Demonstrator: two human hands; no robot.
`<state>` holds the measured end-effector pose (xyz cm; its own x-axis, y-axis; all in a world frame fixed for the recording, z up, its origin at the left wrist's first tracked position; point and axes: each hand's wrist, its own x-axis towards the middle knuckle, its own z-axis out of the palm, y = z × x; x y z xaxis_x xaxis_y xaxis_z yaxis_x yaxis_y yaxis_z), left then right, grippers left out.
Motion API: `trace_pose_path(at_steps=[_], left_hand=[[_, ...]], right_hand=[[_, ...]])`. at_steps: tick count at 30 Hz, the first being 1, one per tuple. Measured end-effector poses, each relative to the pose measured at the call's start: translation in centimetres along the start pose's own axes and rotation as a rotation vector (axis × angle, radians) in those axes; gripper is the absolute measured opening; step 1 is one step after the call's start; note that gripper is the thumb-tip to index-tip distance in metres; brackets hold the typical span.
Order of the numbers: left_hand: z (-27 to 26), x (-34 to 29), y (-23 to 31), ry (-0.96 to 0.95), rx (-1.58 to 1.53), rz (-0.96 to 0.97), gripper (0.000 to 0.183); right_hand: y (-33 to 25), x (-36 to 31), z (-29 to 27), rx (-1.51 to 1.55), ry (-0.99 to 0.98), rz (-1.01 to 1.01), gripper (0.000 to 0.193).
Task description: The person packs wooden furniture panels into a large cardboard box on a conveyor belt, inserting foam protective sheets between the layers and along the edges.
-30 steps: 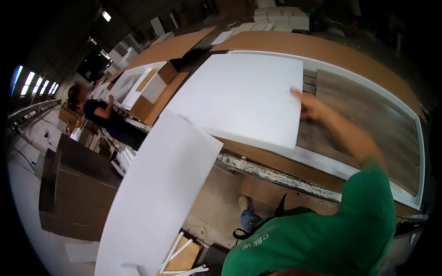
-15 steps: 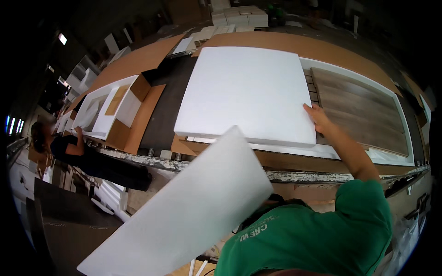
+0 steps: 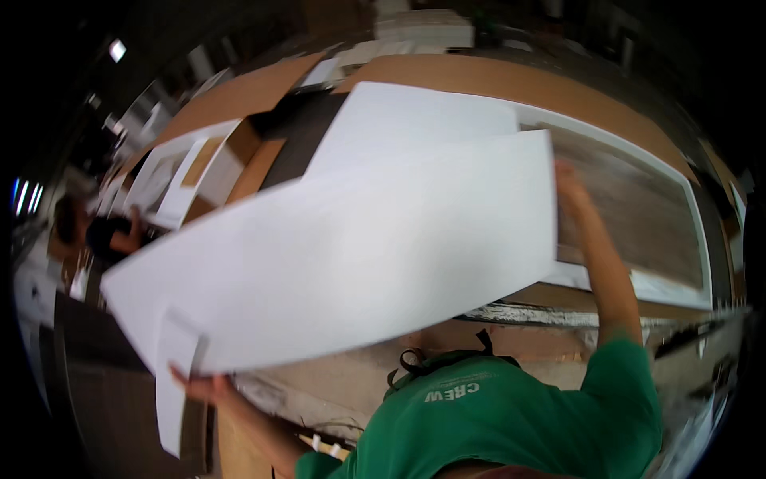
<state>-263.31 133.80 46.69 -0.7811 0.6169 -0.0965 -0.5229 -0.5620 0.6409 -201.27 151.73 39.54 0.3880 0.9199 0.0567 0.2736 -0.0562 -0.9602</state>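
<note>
Open cardboard cartons (image 3: 527, 77) along a worn bench (image 3: 542, 316) mark a factory workshop.

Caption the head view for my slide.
Left hand at white strip, right hand at edge of white panel, brown board beyond.

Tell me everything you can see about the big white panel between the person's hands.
The big white panel is a plain, smooth-looking, long board, perhaps foam; its material is uncertain. It slants, left end lower in the picture, and hides part of a white slab. The right hand is at its right edge; the left hand is by its lower-left edge, at a narrow white piece overlapping it. Blur hides the exact grip and whether the piece is attached.
</note>
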Motion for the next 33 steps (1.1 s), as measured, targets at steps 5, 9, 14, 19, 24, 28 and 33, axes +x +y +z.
trace_pose_path(at_steps=[5,9,14,19,24,28,33], left_hand=[[8.7,-2.9,-10.6,-0.361,-0.132,-0.1,0.031],[11.8,-5.6,-15.6,-0.292,-0.137,-0.068,0.034],[14.4,-8.5,-18.7,-0.392,-0.153,-0.226,0.039],[15.6,-10.9,-21.4,-0.533,-0.205,-0.376,0.033],[12.9,-8.8,-23.2,-0.567,-0.025,-0.482,0.042],[13.1,-6.8,-23.4,-0.496,0.212,-0.28,0.035],[9.4,4.9,-18.2,-0.501,0.669,0.444,0.04]], right_hand=[[-9.9,-4.0,-6.7,0.006,0.406,-0.633,0.026],[-17.7,-12.0,4.0,-0.348,-0.058,-1.143,0.031],[-19.7,-12.8,13.7,-0.458,-0.408,-1.388,0.046],[-18.9,-9.1,17.2,-0.687,-0.444,-1.512,0.066],[-17.0,-7.5,17.7,-0.644,-0.31,-1.514,0.061],[-15.0,-4.3,8.7,-0.656,-0.193,-1.08,0.064],[-8.0,-5.9,-12.6,-0.915,-0.129,-0.37,0.073]])
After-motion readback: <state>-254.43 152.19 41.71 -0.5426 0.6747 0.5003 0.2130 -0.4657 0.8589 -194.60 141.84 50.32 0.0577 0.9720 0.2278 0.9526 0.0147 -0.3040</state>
